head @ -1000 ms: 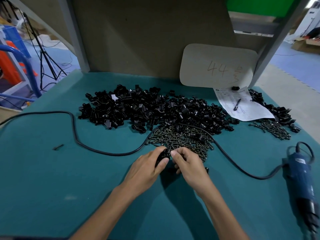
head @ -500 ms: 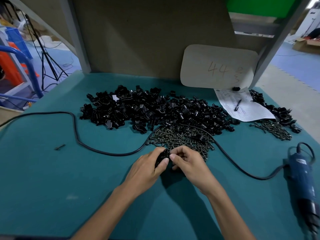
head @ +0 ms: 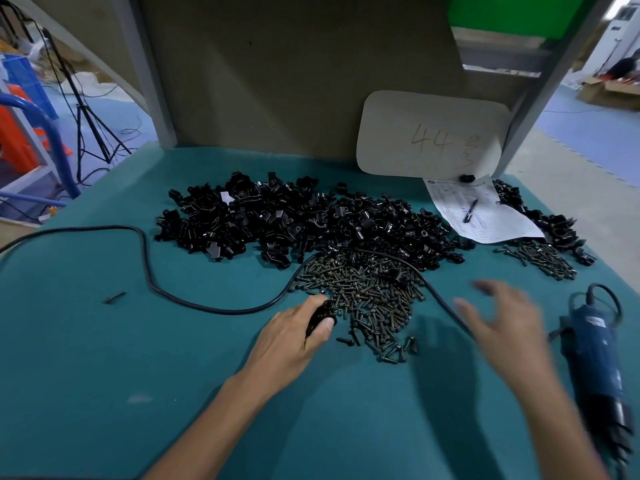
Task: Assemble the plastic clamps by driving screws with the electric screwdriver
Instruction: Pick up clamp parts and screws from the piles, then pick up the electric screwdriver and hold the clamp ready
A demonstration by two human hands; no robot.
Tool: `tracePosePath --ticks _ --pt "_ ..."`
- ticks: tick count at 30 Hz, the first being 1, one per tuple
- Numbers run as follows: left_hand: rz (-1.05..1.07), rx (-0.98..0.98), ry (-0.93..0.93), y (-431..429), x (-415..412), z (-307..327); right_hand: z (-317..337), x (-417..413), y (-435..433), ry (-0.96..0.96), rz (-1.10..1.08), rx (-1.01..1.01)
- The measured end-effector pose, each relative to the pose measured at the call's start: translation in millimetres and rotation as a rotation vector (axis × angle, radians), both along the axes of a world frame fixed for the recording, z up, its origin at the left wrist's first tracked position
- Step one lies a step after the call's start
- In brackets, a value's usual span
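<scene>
My left hand (head: 294,336) grips a black plastic clamp (head: 320,315) at the near left edge of the pile of dark screws (head: 367,292). My right hand (head: 498,320) is blurred, fingers spread and holding nothing, over the table between the screws and the blue electric screwdriver (head: 595,358), which lies at the right edge. A wide heap of black clamp parts (head: 304,220) lies behind the screws.
The screwdriver's black cable (head: 149,268) loops across the green table (head: 104,375). A paper sheet with a pen (head: 474,211), a smaller screw pile (head: 540,258) and more clamps (head: 550,223) sit at back right. A lone screw (head: 114,297) lies at left.
My right hand has left the clamp and swung right toward the screwdriver, fingers spread. My left hand still holds the clamp in nearly the same place.
</scene>
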State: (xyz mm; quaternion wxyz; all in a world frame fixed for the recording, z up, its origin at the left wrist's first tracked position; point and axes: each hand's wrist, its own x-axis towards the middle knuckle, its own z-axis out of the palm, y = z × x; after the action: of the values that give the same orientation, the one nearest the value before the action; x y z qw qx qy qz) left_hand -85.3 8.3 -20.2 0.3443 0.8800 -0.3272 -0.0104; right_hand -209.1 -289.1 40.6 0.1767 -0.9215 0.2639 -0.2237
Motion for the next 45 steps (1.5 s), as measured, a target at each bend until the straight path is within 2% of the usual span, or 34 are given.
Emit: tracePosePath --ticks 1,3,7,10,12,13,15,18,19,23,28,31,45 --pt "0.001 0.005 0.000 -1 0 0 -4 -19 -35 0.068 -0.188 -0.080" --pt "0.004 0.015 -0.006 -2 0 0 -21 -55 -92 0.249 -0.441 -0.068" --pt "-0.001 0.020 -0.011 -3 1 0 -54 -88 -153 0.402 -0.521 0.061" --pt "0.000 0.023 -0.002 -2 0 0 -43 -90 -163 0.471 -0.574 0.176" --pt "0.003 0.021 -0.006 -2 0 0 -36 -90 -163 0.495 -0.530 0.222" --pt "0.005 0.021 -0.007 -2 0 0 -33 -90 -161 0.469 -0.499 0.251" --pt "0.005 0.025 -0.015 -2 0 0 -26 -91 -153 0.263 -0.401 0.423" --pt "0.009 0.030 -0.024 -4 0 1 -7 -86 -128 -0.246 -0.273 1.081" --pt "0.008 0.030 -0.027 -4 0 1 2 -79 -116 -0.367 -0.216 1.223" --pt "0.015 0.025 -0.019 -4 1 0 20 -38 -55 -0.620 -0.053 1.468" --pt "0.011 0.020 -0.034 -3 1 1 11 1 7 -0.692 0.008 1.723" --pt "0.007 0.022 -0.035 -2 1 1 10 18 29 -0.732 0.006 1.810" --pt "-0.003 0.051 -0.055 -3 2 -1 -3 36 52 -0.704 -0.097 1.825"
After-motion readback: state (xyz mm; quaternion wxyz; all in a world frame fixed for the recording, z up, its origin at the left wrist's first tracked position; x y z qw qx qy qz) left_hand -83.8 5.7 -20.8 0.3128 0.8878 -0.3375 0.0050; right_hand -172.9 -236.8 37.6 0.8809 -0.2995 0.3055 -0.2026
